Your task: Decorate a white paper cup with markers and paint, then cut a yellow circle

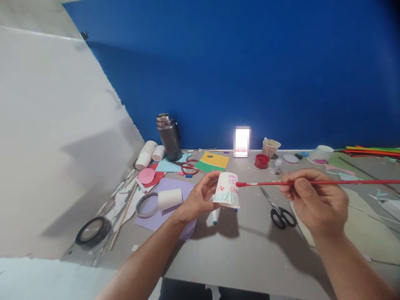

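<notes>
My left hand (200,198) is closed around a white paper cup (225,187), held upside down above the table. Drawn on the cup are a pink window, red flower marks and green strokes along its lower part. A red paintbrush (271,183) lies level in the fingers of my right hand (315,202). Its red-coated tip is at the cup's right side, by the window; I cannot tell if it touches. A marker with a green end (215,214) lies under the cup. Beyond it stands a pot of red paint (261,161).
Black-handled scissors (281,216) lie between the cup and my right hand. A dark thermos (168,137), red-handled scissors (189,166) and coloured paper (212,161) are at the back. Tape (93,231) and a white cup (170,200) lie left. A lit screen (242,141) stands before the blue wall.
</notes>
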Demonstrator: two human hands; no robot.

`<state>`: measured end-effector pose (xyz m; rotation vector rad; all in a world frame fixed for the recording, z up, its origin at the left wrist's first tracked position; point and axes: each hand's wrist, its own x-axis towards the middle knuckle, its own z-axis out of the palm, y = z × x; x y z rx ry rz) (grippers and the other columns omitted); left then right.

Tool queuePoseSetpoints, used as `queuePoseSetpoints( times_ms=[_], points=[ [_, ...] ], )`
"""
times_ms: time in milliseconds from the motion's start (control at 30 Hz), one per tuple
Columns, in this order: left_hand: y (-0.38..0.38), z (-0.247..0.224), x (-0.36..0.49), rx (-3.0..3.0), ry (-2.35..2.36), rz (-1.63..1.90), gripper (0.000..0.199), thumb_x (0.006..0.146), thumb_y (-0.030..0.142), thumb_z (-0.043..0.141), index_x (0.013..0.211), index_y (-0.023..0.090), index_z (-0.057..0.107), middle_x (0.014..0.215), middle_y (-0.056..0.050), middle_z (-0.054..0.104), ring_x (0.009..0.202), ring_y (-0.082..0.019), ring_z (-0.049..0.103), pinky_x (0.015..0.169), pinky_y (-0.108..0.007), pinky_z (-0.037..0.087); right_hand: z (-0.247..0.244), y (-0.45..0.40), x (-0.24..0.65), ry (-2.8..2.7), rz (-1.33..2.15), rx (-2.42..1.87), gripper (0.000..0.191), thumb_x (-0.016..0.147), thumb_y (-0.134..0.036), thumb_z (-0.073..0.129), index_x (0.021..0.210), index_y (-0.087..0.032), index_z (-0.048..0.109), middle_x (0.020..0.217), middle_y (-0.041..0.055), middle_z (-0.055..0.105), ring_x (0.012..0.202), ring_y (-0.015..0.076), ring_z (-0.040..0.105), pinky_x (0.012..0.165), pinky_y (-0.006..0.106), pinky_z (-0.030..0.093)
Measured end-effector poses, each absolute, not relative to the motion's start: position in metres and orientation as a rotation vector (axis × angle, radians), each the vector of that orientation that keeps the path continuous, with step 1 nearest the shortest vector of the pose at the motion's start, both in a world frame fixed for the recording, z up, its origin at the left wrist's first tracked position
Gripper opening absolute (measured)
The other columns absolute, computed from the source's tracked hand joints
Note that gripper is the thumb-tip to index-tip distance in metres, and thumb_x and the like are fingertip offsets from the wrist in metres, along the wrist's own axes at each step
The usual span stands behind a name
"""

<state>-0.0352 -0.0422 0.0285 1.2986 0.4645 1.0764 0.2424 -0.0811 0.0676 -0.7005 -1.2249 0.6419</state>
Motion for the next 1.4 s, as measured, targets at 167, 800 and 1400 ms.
queuePoseSetpoints(
  times_ms=[167,800,1400],
  points=[
    [-0.042,0.029,-0.036,1.3,0.461,1.065,0.075,0.069,0.017,0.093,0.136,0.032,0.063,0.144,-0.007,0.061,0.128,-0.027,0.061,0.103,-0.037,0.051,0.066,-0.082,0.245,-1.275,0.646,-0.685,0.012,0.095,-0.035,0.079,0.095,-0.023,0.08,0.085,0.0044,0.076,0.068,0.016,0.069,0.051,0.027,0.053],
    [-0.045,0.033,-0.036,1.175,0.496,1.1,0.086,0.06,0.027,0.099,0.137,0.028,0.061,0.145,-0.012,0.06,0.129,-0.033,0.058,0.089,-0.035,0.058,0.07,-0.082,0.252,-1.679,0.461,-0.492,0.026,0.096,-0.007,0.063,0.105,-0.024,0.081,0.088,0.0054,0.074,0.093,0.0262,0.069,0.079,0.042,0.054],
    [-0.043,0.03,-0.035,1.168,0.477,1.113,0.085,0.061,0.021,0.098,0.137,0.028,0.062,0.141,-0.011,0.062,0.131,-0.031,0.058,0.106,-0.042,0.051,0.068,-0.084,0.255,-1.68,0.515,-0.516,0.024,0.099,-0.013,0.062,0.105,-0.027,0.081,0.09,0.006,0.073,0.097,0.0278,0.067,0.084,0.043,0.05]
  ],
)
